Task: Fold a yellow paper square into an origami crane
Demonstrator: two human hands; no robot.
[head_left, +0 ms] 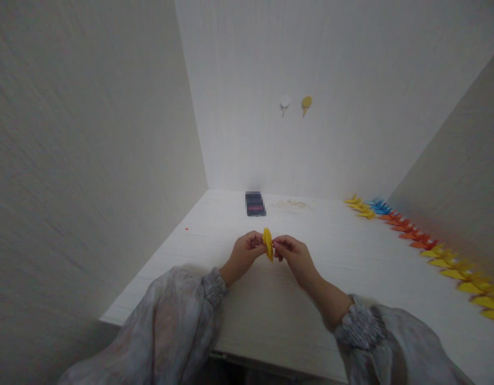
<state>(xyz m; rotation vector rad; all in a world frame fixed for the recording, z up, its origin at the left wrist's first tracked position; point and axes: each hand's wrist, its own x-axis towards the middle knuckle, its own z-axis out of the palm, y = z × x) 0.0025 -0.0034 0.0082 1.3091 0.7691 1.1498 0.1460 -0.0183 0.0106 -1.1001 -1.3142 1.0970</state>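
Note:
A piece of yellow origami paper [268, 244], folded narrow and standing nearly upright, is held between my two hands above the white table. Thumb and fingers of my left hand [249, 249] are closed on its left side. From the other side my right hand [290, 251] pinches at its right edge with the fingertips close together. The finer folds are too small to make out.
Along the table's right side runs a row of folded paper cranes: yellow [357, 203], blue [378, 206], orange-red [407, 229] and more yellow [463, 275]. A dark, pixelated phone-like object [255, 204] lies near the back wall. Two round hooks [307, 102] hang there. An orange scrap [186, 229] lies left.

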